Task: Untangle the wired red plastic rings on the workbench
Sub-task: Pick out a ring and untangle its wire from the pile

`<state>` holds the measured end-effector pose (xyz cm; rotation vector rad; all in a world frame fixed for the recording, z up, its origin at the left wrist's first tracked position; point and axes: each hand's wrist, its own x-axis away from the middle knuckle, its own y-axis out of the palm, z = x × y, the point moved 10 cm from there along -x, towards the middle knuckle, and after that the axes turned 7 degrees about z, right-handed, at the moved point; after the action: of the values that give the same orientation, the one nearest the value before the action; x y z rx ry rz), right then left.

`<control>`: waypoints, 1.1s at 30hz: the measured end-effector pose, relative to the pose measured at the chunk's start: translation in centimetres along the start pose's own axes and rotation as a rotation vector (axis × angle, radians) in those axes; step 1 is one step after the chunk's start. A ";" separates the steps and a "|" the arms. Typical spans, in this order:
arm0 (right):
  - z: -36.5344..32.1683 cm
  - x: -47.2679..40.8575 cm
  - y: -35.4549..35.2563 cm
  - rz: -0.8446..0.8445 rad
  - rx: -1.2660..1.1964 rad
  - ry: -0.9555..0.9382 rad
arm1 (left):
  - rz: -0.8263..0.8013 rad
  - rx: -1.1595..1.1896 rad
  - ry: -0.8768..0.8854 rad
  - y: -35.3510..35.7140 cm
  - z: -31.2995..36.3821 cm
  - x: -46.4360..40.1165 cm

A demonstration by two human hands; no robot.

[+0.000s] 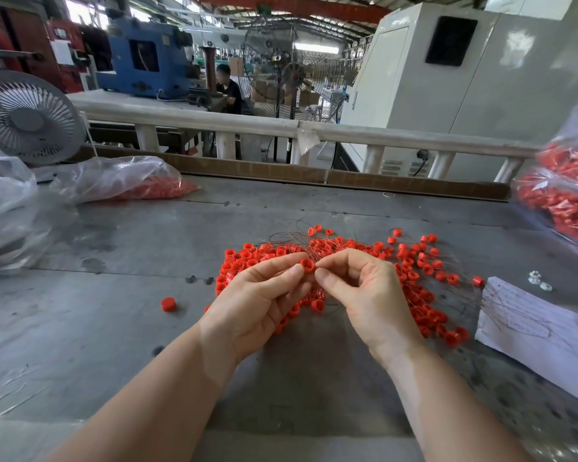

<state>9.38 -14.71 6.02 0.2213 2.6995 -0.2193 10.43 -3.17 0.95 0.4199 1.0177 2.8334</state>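
Fingers: your left hand [261,295] pinches one red ring [307,265] between thumb and forefinger; your right hand [367,295] has its fingers curled, thumb and forefinger pinching what looks like the thin wire at that ring.
Head view, ring: held just above the pile, between both hands, near the middle of the bench [114,311].
Pile: the tangled rings [414,278] lie under and to the right of your hands, with loose wires [287,238] fanning out at the far side.
Done so far: one ring [168,304] sits alone to the left of the pile; whether it came off the tangle, you cannot tell. Judged from this, you are early in the job.
Left to do: nearly the whole pile looks wired together.
Around: bags of red parts at far left [131,185] and far right [561,195]; a sheet of paper [531,321] at right, a fan [27,118] far left.
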 end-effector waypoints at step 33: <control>0.2 0.2 -0.2 0.004 -0.056 0.092 | -0.041 -0.021 -0.047 0.3 -0.1 0.2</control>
<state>9.20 -14.92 5.77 0.2257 2.7917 -0.1348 10.19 -3.43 1.06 0.4556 0.9755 2.7820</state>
